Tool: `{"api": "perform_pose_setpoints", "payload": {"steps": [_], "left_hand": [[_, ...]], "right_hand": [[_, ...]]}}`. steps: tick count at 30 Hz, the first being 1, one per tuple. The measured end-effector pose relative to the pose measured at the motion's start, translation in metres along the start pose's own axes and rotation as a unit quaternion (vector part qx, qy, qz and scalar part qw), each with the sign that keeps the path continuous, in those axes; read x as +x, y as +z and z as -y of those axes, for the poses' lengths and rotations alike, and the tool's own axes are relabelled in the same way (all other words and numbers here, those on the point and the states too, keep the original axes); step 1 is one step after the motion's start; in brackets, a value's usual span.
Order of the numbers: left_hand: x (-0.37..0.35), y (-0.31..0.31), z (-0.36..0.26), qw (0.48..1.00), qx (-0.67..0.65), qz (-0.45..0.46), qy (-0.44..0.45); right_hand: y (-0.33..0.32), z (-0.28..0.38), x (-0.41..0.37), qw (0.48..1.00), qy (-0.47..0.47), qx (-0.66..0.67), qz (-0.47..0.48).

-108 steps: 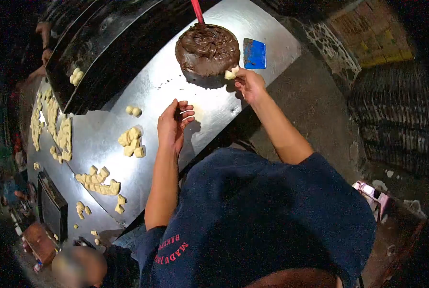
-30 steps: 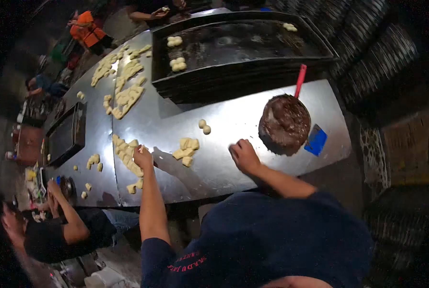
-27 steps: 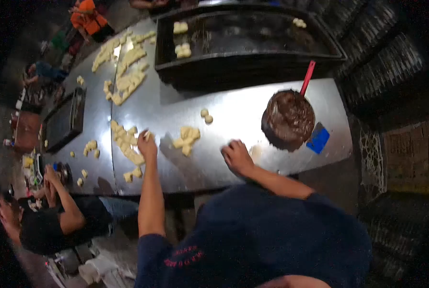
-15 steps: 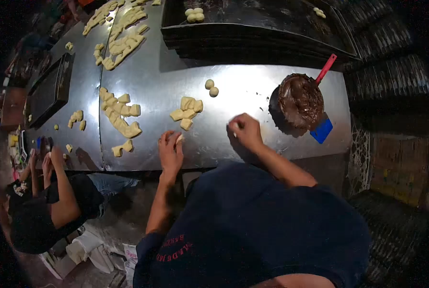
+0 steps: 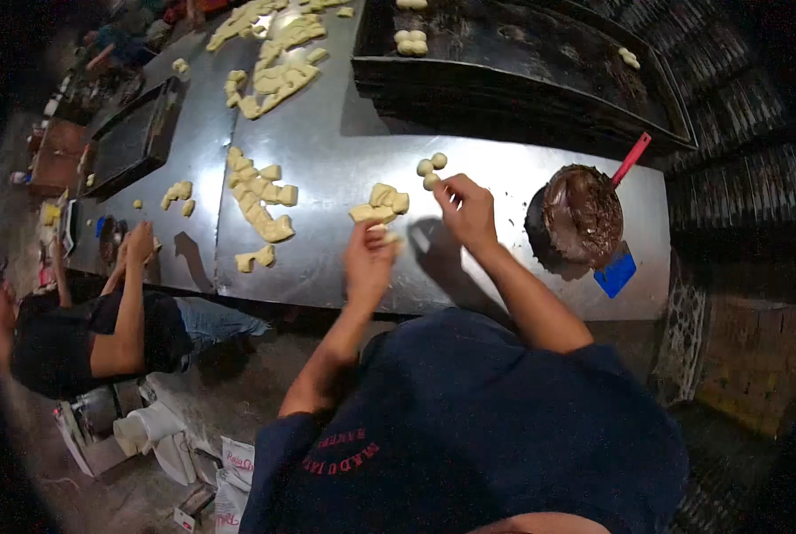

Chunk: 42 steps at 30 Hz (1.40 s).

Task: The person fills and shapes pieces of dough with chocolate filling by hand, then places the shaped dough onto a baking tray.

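My left hand (image 5: 368,265) is at the near edge of a small cluster of pale dough pieces (image 5: 383,201), its fingers closed on a dough piece (image 5: 392,240). With closed fingertips, my right hand (image 5: 465,212) holds a dough ball (image 5: 431,182) beside two more dough balls (image 5: 432,164) on the metal table (image 5: 327,187). To the right stands a bowl of brown paste (image 5: 583,214) with a red handle (image 5: 631,160) sticking out, and a blue scraper (image 5: 616,270) lies against its near side.
Stacked dark trays (image 5: 522,84) with a few dough balls fill the far side. Left of my hands lies a longer group of dough pieces (image 5: 257,200). A co-worker (image 5: 117,329) works at the left, near another dark tray (image 5: 133,142).
The view has shifted. My right hand has moved away from my body to the dough balls, where a third ball now shows. My left hand has reached to the dough cluster.
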<state>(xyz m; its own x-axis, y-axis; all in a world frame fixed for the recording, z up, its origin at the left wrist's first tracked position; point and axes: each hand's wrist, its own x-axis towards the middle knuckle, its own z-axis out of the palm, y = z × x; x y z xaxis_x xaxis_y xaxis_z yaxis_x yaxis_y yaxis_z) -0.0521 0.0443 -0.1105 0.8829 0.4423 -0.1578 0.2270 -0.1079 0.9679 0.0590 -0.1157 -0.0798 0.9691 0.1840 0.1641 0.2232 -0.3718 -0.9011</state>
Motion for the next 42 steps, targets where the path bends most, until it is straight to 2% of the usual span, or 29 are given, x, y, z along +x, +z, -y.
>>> {"api": "perform_pose_setpoints", "payload": {"steps": [2, 4, 6, 8, 10, 12, 13, 14, 15, 16, 17, 18, 20, 23, 25, 26, 28, 29, 30, 31, 32, 33, 34, 36, 37, 38, 39, 40, 42], "left_hand": [[-0.007, 0.042, -0.069, 0.987, -0.149, 0.043, 0.041], [-0.012, 0.072, -0.111, 0.945, -0.293, 0.138, 0.047], [-0.02, 0.098, -0.166, 0.933, -0.324, 0.152, 0.036], [-0.02, 0.115, -0.183, 0.965, -0.224, 0.12, 0.061], [-0.005, 0.117, -0.159, 0.83, -0.474, 0.292, -0.034], [0.009, 0.13, -0.109, 0.891, -0.354, 0.232, -0.165], [0.012, 0.136, -0.081, 0.901, -0.285, 0.245, -0.217], [-0.014, 0.148, -0.097, 0.911, -0.243, 0.18, -0.282], [0.002, 0.146, -0.05, 0.88, -0.248, 0.226, -0.335], [0.019, 0.144, -0.005, 0.845, -0.254, 0.267, -0.387], [0.019, 0.151, -0.007, 0.844, -0.231, 0.298, -0.38], [0.013, 0.158, -0.011, 0.842, -0.208, 0.329, -0.373], [0.012, 0.185, -0.013, 0.803, -0.252, 0.354, -0.408], [0.01, 0.226, -0.015, 0.799, -0.297, 0.331, -0.404], [0.011, 0.238, -0.018, 0.822, -0.283, 0.237, -0.433], [0.012, 0.236, -0.018, 0.822, -0.289, 0.235, -0.431], [0.013, 0.228, -0.017, 0.812, -0.305, 0.277, -0.413], [0.011, 0.22, -0.027, 0.846, -0.217, 0.322, -0.366], [0.009, 0.213, -0.038, 0.881, -0.105, 0.346, -0.304], [0.007, 0.203, -0.055, 0.884, -0.074, 0.377, -0.268], [0.004, 0.191, -0.074, 0.884, -0.041, 0.404, -0.231], [0.004, 0.177, -0.091, 0.846, -0.108, 0.435, -0.288], [0.004, 0.162, -0.103, 0.801, -0.185, 0.473, -0.318], [0.005, 0.147, -0.113, 0.879, -0.139, 0.394, -0.229], [0.003, 0.138, -0.122, 0.881, -0.195, 0.361, -0.237], [0.001, 0.132, -0.129, 0.884, -0.197, 0.355, -0.231], [0.0, 0.127, -0.134, 0.885, -0.209, 0.329, -0.256], [-0.001, 0.122, -0.138, 0.884, -0.222, 0.303, -0.28], [-0.007, 0.124, -0.14, 0.898, -0.289, 0.263, -0.203]], "right_hand": [[-0.01, 0.027, -0.015, 0.98, -0.168, 0.106, -0.028], [-0.051, 0.055, -0.002, 0.969, -0.169, 0.07, -0.167], [-0.097, 0.073, 0.012, 0.965, -0.105, 0.061, -0.231], [-0.098, 0.062, 0.011, 0.909, -0.275, 0.242, -0.2], [-0.103, 0.069, -0.02, 0.902, -0.358, 0.068, -0.231], [-0.089, 0.056, -0.052, 0.953, -0.174, 0.102, -0.225], [-0.09, 0.046, -0.07, 0.973, -0.003, 0.163, -0.161], [-0.092, 0.031, -0.086, 0.956, 0.162, 0.227, -0.089], [-0.095, -0.006, -0.095, 0.946, 0.195, 0.257, -0.033], [-0.107, -0.033, -0.11, 0.878, 0.247, 0.41, 0.017], [-0.127, -0.04, -0.118, 0.941, 0.185, 0.283, 0.024], [-0.137, -0.052, -0.122, 0.995, 0.061, 0.049, -0.059], [-0.16, -0.051, -0.114, 0.932, -0.08, -0.308, -0.175], [-0.155, -0.08, -0.102, 0.89, -0.062, -0.423, -0.157], [-0.145, -0.078, -0.102, 0.858, -0.043, -0.499, -0.118], [-0.147, -0.075, -0.104, 0.857, -0.049, -0.5, -0.115], [-0.153, -0.066, -0.112, 0.899, 0.05, -0.435, -0.026], [-0.158, -0.057, -0.108, 0.96, 0.138, -0.241, -0.04], [-0.164, -0.053, -0.104, 0.961, 0.133, -0.239, -0.034], [-0.171, -0.052, -0.098, 0.973, 0.217, 0.069, -0.02], [-0.176, -0.047, -0.092, 0.885, 0.284, 0.368, 0.0], [-0.177, -0.036, -0.086, 0.825, 0.285, 0.488, 0.013], [-0.171, -0.038, -0.08, 0.787, 0.313, 0.531, -0.003], [-0.163, -0.041, -0.065, 0.883, 0.259, 0.383, 0.081], [-0.165, -0.026, -0.058, 0.963, 0.209, 0.159, 0.062], [-0.161, -0.024, -0.052, 0.998, 0.044, 0.049, -0.01], [-0.161, -0.014, -0.045, 0.984, -0.075, -0.115, -0.116], [-0.16, -0.003, -0.039, 0.918, -0.19, -0.271, -0.219], [-0.139, 0.011, -0.045, 0.949, -0.191, -0.171, -0.181]]}}
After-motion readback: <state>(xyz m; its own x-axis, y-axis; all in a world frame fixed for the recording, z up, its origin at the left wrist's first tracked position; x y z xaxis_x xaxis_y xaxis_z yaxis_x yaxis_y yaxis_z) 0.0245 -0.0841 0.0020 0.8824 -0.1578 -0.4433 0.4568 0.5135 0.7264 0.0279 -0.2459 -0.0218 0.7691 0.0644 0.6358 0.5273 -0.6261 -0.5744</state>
